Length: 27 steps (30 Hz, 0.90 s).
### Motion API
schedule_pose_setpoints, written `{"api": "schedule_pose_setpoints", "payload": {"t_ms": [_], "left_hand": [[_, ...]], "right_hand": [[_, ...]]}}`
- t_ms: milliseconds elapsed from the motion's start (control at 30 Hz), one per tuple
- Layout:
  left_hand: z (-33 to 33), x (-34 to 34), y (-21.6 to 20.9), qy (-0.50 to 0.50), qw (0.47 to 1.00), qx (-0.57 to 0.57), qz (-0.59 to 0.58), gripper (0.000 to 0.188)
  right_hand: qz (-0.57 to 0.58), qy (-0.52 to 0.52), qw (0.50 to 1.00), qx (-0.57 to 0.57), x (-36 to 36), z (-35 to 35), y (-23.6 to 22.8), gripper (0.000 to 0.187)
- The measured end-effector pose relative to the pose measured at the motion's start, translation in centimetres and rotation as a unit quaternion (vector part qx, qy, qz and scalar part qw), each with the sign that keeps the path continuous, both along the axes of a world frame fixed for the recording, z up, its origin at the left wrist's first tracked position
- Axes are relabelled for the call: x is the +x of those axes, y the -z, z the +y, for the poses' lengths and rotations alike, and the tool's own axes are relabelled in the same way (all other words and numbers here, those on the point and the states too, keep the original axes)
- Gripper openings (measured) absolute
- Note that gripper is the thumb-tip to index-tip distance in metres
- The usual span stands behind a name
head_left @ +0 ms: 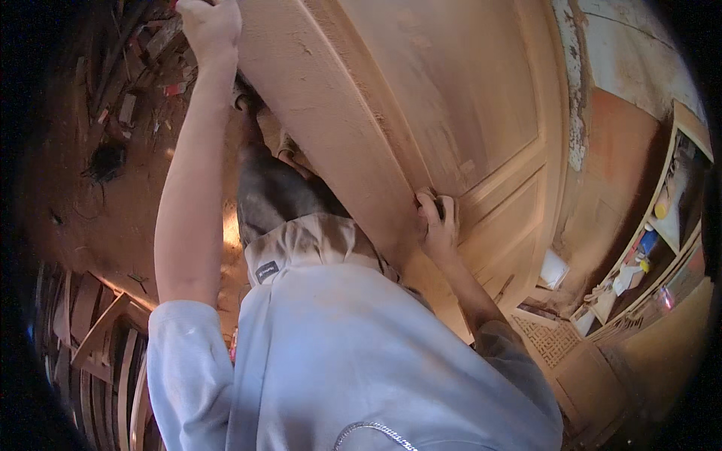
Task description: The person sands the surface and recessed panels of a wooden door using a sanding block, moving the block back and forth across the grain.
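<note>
The panelled wooden door [466,90] lay before the person, its long axis slanting from upper left down to lower right, its far end beyond the upper edge of view. The right hand [442,231] gripped a small dark piece [434,208] against the moulding; the left hand [210,30] was curled near the door's edge, its hold impossible to tell. Wood strips [128,376] stood lower left, cluttered shelves [665,218] right; the shirt [338,353] blocked the view below.
</note>
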State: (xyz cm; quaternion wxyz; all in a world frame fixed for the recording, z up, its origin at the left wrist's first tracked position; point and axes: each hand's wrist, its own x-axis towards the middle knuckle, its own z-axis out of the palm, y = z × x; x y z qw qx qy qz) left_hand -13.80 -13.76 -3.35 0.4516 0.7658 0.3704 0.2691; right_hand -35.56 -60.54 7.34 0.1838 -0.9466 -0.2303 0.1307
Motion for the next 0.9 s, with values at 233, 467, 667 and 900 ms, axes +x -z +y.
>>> {"api": "schedule_pose_setpoints", "payload": {"t_ms": [233, 467, 667, 900], "left_hand": [[1.1, 0.5, -1.1, -0.033, 0.997, 0.056, 0.031, 0.052], [-1.0, -0.8, -2.2, -0.007, 0.999, 0.038, 0.008, 0.046], [-1.6, -0.1, -1.8, -0.018, 0.998, 0.063, 0.004, 0.044], [1.0, -1.5, -2.7, -0.003, 1.000, 0.002, 0.004, 0.047]], "right_hand": [[-0.034, -0.019, 0.999, -0.025, 8.5, 11.6, -0.1, 0.049], [-0.017, -0.009, 1.000, -0.008, 0.2, 1.8, -0.3, 0.041], [-0.080, -0.025, 0.996, -0.034, 3.3, 4.9, 0.7, 0.033], [0.009, 0.020, 1.000, 0.001, 6.3, 11.3, -0.4, 0.043]]}}
